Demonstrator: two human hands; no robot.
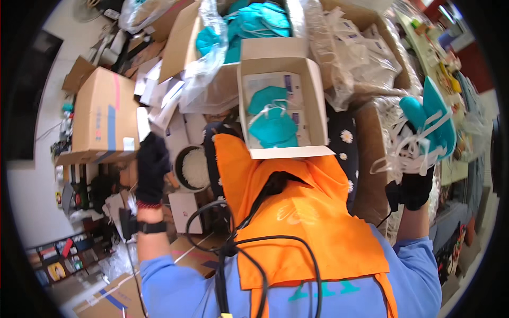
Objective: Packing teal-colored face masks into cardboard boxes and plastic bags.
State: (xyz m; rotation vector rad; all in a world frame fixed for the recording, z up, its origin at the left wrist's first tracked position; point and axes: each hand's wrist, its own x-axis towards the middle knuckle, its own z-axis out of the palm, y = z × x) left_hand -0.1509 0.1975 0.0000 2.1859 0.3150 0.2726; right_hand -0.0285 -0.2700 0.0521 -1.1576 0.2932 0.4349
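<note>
On my lap stands an open white carton [316, 114], with teal cup-shaped face masks [274, 130] and white printed packets inside it. At the right, my black-gloved right hand [416, 188] is closed on a bunch of teal masks [437, 124], whose white straps hang loosely over the fingers. My black-gloved left hand [152, 164] is raised at the left beside a brown cardboard box. A white card-like piece [143, 124] is at its fingertips; the dark glove hides whether the fingers grip it.
A plastic-lined box of teal masks [260, 21] stands beyond the carton. To its right is a box of clear-bagged packets [363, 47]. The brown cardboard box [98, 114] stands at the left, near a round container of white bits [195, 167]. Black cables [275, 238] cross my orange apron.
</note>
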